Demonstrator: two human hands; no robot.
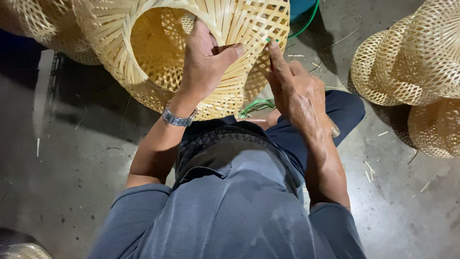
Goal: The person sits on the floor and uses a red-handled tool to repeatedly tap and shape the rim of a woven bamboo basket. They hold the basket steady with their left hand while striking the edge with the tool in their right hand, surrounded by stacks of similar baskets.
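Note:
A large woven bamboo basket (pixel 158 52) lies on its side in front of me, its open mouth facing up toward me. My left hand (pixel 203 60) grips the basket's rim, fingers inside and thumb over the outer weave; a metal watch is on that wrist. My right hand (pixel 294 91) is closed around a thin tool with a green tip (pixel 269 42), index finger stretched along it, and the tip touches the outer weave just right of the left thumb. Green cord (pixel 256 105) lies under the basket by my knee.
Several finished woven bamboo baskets (pixel 412 57) are stacked at the right, another stands at the top left (pixel 28 21). A blue tub (pixel 302 9) with green cord sits behind the basket. The concrete floor (pixel 72 158) carries scattered bamboo slivers.

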